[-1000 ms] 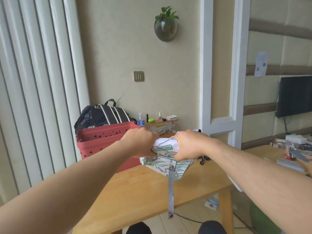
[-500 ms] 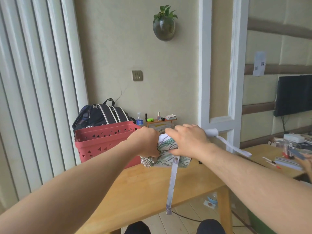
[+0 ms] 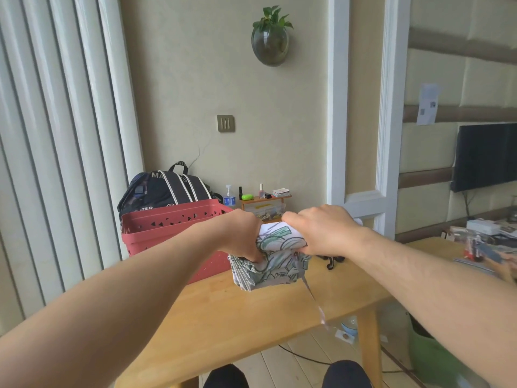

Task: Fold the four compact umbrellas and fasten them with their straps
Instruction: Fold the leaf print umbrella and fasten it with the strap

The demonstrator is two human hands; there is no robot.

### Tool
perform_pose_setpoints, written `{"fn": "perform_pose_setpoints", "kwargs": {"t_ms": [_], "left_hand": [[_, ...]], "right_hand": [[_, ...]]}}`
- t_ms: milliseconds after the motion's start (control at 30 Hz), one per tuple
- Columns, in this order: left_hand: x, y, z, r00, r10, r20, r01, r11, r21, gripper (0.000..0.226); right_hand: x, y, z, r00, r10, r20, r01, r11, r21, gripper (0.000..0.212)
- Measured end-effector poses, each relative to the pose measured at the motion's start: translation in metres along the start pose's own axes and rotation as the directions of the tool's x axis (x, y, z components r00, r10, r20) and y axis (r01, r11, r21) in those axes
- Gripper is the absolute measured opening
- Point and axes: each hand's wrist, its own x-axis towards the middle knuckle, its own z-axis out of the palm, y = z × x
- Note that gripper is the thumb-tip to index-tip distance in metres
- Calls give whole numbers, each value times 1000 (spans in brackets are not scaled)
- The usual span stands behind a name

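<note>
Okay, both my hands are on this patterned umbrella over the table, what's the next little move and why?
Probably keep the left hand gripping the bunched canopy of the umbrella and let the right hand reach down for the strap. The strap hangs loose below the bundle, unfastened, and the fabric looks gathered enough to wrap.

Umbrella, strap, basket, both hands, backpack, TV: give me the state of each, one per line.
umbrella: canopy bunched, held above the table, not fastened
strap: hanging loose
left hand: gripping the umbrella
right hand: gripping the umbrella
basket: upright on the table, contents hidden
backpack: upright behind the basket
TV: screen dark
</note>
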Motion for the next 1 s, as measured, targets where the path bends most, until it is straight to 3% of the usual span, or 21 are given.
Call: {"fn": "perform_pose_setpoints", "kwargs": {"t_ms": [133, 333, 533, 800, 1000], "left_hand": [[1, 0, -2, 997, -25, -70, 38, 982, 182, 46], [4, -3, 2, 984, -20, -179, 65, 967, 248, 48], [7, 5, 7, 942, 63, -329, -7, 986, 167, 59], [2, -9, 18, 898, 167, -408, -75, 970, 231, 40], [2, -4, 21, 915, 119, -386, -51, 982, 182, 19]], "right_hand": [[2, -8, 3, 999, 42, 28, -43, 999, 34, 45], [6, -16, -7, 989, 84, 121, -96, 990, 103, 40], [10, -19, -22, 968, 89, 233, -140, 967, 213, 35], [3, -9, -18, 944, 23, 329, -169, 891, 422, 34], [2, -2, -9, 944, 6, 328, -165, 873, 459, 41]]}}
